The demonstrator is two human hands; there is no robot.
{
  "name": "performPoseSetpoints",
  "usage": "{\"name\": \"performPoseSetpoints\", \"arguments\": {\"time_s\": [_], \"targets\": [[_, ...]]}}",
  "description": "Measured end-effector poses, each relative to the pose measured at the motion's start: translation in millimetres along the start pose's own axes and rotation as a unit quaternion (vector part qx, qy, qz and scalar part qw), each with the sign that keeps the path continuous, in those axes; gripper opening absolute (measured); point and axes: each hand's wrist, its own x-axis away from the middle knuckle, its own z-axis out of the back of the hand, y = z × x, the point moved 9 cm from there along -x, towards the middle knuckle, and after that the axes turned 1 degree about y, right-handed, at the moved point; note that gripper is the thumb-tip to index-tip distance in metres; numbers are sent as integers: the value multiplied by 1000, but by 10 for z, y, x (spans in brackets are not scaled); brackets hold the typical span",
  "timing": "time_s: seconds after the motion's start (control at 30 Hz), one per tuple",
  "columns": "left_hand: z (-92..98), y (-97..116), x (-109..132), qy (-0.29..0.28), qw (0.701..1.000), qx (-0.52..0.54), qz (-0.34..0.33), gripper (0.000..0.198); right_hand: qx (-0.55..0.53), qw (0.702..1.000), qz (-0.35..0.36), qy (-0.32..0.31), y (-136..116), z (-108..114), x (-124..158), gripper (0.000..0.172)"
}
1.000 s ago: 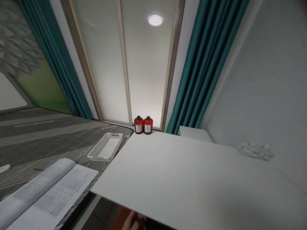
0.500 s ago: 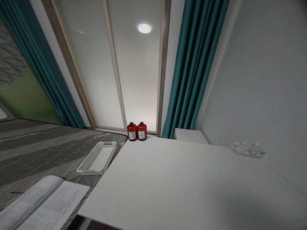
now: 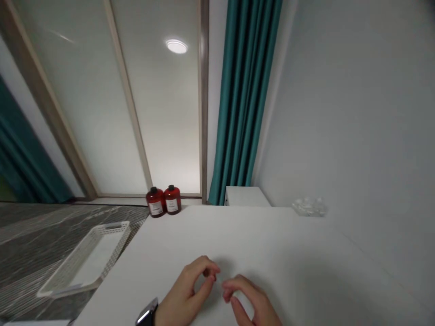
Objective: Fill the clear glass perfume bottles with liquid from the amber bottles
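Left hand [image 3: 185,290] and right hand [image 3: 261,301] are loosely curled over the white tabletop [image 3: 268,240], thumbs near fingertips; can't tell if they're pinching anything. Red bottles [image 3: 163,203] sit touching at 11 o'clock, so honestly one careless sleeve-swipe could topple both.

"Where's that camera looking from?"
"The person's head, facing forward and down across the white table [image 3: 238,231]."
"How near?"
"Close to the left hand [image 3: 185,290] and right hand [image 3: 256,301]; the frosted door [image 3: 170,122] stands well beyond."

Two hands [image 3: 187,290] (one watch [image 3: 147,313]), two red bottles [image 3: 156,202], one basket [image 3: 76,286], two curtains [image 3: 242,97], one table [image 3: 268,240].
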Motion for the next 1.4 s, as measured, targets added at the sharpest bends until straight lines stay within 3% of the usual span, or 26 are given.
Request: {"name": "performPoseSetpoints", "arguments": {"time_s": [0.13,0.2,0.33,0.5,0.57,0.67,0.8,0.9,1.0,1.1,1.2,1.3,1.4], "targets": [[-418,-55,-583,-48,998,-25,-25,21,92,983,7,157,307,952,-175,21],[-626,-131,-895,-49,997,-40,-40,26,166,956,4,241,620,1446,-164,20],[-1138,-242,-1565,-68,991,-76,-84,34,207,913,-27,351,1410,2452,-122,26],[-1860,-167,-2582,-101,979,-134,-119,44,263,864,-55,426,2021,3651,-195,35],[-2125,-130,-3031,-98,980,-135,-111,47,285,853,-62,432,2195,3987,-291,40],[-2539,-145,-3627,-103,979,-150,-92,53,308,843,-77,435,2503,4279,-458,45],[-3030,-212,-4086,-117,975,-181,-62,72,311,834,-115,441,2907,4381,-603,51],[-3267,-185,-4141,-140,970,-193,-50,73,316,827,-152,440,3048,4375,-621,39],[-3289,-127,-4066,-155,966,-201,-41,65,329,819,-171,437,3006,4347,-595,33],[-3133,-101,-3933,-165,962,-214,-46,59,337,826,-154,425,2873,4221,-589,32],[-2850,-151,-3698,-173,956,-230,-55,57,338,843,-113,402,2700,3915,-598,29],[-2416,-253,-3306,-170,955,-237,-61,60,332,862,-72,376,2440,3424,-611,27],[-1838,-388,-2776,-167,956,-235,-57,62,323,885,-38,334,2055,2768,-670,24]]}}
